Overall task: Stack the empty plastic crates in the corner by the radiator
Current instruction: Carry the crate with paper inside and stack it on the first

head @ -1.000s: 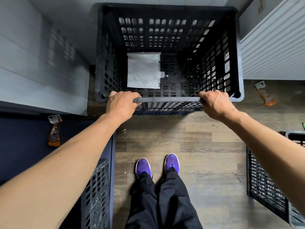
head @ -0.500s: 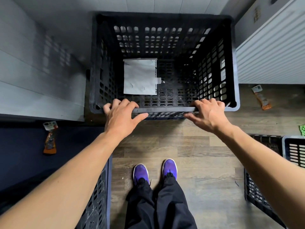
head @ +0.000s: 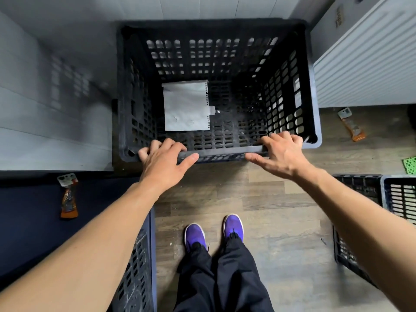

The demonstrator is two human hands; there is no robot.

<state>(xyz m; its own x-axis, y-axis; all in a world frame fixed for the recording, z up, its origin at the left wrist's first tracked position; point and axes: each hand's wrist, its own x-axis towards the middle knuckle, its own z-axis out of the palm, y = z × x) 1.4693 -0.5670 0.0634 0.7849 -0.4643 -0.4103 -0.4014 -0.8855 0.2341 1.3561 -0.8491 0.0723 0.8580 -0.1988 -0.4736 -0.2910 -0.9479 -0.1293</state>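
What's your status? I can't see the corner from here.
Left hand, right hand: fingers draped over near rim, thumbs off. Black crate down in corner beside radiator, white sheet inside. Orange wrapper on floor at right, apart.

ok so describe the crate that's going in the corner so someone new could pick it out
Find the white ribbed radiator on the right wall. In the corner just left of it stands a black slotted crate, left hand and right hand resting on its near rim. It alone among the crates has a white sheet of paper on its bottom.
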